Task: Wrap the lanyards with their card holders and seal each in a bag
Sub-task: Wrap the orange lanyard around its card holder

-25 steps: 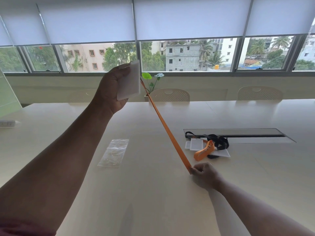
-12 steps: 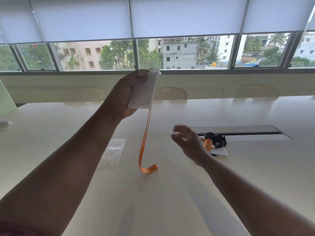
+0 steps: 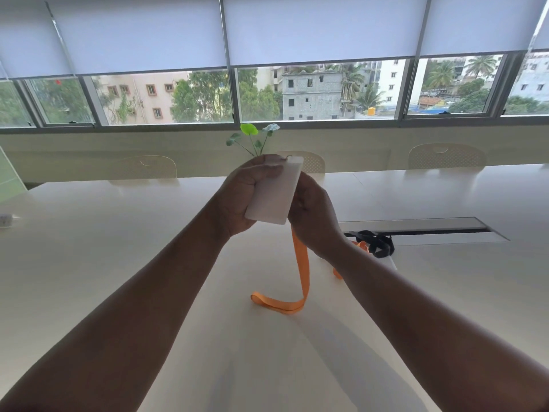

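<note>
My left hand (image 3: 237,200) grips a white card holder (image 3: 274,193), raised above the table's middle. My right hand (image 3: 312,215) is against the holder's right edge with its fingers curled round it. An orange lanyard (image 3: 300,263) hangs from under the holder, and its loop end lies curled on the table. Behind my right forearm lie a black lanyard (image 3: 375,240) and a second orange lanyard (image 3: 362,245), partly hidden. The plastic bags are hidden behind my left arm.
The pale table (image 3: 89,248) has a long cable slot (image 3: 416,228) at the right. Chairs (image 3: 445,156) stand along the far side, with a small green plant (image 3: 252,138) between them. A white object (image 3: 6,221) lies at the far left edge.
My right hand let go of the stretched lanyard's end and rose to the card holder. The lanyard went slack and now hangs down. My left hand moved right and lower with the holder.
</note>
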Available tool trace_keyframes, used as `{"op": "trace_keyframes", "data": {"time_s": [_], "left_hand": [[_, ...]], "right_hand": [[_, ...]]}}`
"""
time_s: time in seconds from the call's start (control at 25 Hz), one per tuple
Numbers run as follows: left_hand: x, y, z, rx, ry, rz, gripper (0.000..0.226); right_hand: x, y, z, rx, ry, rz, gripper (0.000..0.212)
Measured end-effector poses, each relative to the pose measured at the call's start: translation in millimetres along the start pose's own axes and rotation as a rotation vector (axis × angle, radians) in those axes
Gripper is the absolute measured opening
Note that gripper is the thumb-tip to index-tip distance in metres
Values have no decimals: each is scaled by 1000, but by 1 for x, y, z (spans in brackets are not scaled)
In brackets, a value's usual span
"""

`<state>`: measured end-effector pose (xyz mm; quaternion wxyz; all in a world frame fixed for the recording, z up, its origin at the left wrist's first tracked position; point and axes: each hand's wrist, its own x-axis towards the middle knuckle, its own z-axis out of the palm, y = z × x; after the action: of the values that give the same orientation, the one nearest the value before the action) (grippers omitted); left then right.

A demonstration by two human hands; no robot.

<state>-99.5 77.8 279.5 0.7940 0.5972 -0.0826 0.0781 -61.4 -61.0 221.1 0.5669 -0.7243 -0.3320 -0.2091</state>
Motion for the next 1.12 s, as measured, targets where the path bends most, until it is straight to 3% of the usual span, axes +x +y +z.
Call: {"op": "trace_keyframes", "data": {"time_s": [0.28, 0.52, 0.64, 0.76, 0.92, 1.0, 1.12], "left_hand": [[-6, -38, -2, -2, 100, -102, 18], [-8, -38, -16, 88, -120, -178, 16], [-10, -31, -25, 143, -160, -258, 29], [-10, -33, -26, 144, -123, -254, 26], [-11, -42, -24, 137, -34, -268, 21], [-12, -48, -21, 133, 9, -284, 20], [-13, -54, -19, 119, 48, -305, 22]], "right_hand": [[-32, 21, 2, 13, 62, 132, 8], [-44, 23, -10, 233, -25, 202, 16], [-47, 31, -18, 242, -77, 206, 18], [-49, 37, -20, 178, -107, 224, 15], [-55, 39, -14, 418, -160, 435, 6], [-59, 41, -9, 450, -201, 571, 18], [-64, 37, -9, 507, -176, 566, 14]]}}
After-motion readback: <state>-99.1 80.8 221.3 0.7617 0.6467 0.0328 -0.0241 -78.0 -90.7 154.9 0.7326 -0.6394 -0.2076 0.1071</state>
